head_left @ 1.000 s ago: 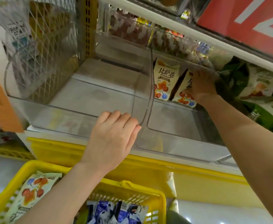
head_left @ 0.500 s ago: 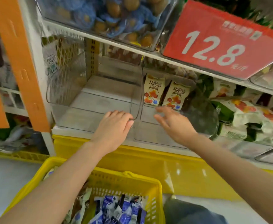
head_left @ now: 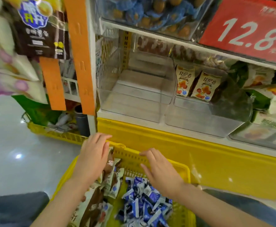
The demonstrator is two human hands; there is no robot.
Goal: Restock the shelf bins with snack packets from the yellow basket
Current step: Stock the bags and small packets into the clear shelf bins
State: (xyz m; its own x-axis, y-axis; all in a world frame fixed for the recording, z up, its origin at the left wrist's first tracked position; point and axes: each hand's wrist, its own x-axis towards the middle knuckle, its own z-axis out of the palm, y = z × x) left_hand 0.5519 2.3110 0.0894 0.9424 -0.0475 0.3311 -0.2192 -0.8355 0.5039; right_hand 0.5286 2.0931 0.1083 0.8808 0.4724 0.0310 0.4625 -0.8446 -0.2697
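Observation:
The yellow basket [head_left: 166, 166] stands below the shelf and holds brown-and-cream snack packets [head_left: 112, 179] on its left and a heap of blue packets [head_left: 143, 202] on its right. My left hand [head_left: 93, 158] hovers over the brown packets near the basket's far rim, fingers apart, holding nothing. My right hand [head_left: 160, 169] hangs over the blue packets, also with spread fingers and nothing in it. Above, a clear bin [head_left: 134, 110] on the shelf holds nothing. The clear bin [head_left: 204, 122] to its right has two orange-printed packets [head_left: 194, 85] standing at its back.
A yellow shelf base [head_left: 215, 161] runs just behind the basket. An orange upright [head_left: 80, 54] borders the shelf on the left. A red 12.8 price sign [head_left: 248, 30] hangs at top right. Green-and-white bags [head_left: 268, 95] fill bins at right. Another yellow basket [head_left: 55, 133] sits on the floor at left.
Both hands have come down from the shelf bins to the basket. The right hand let go of the orange-printed packets earlier. The view has tilted downward.

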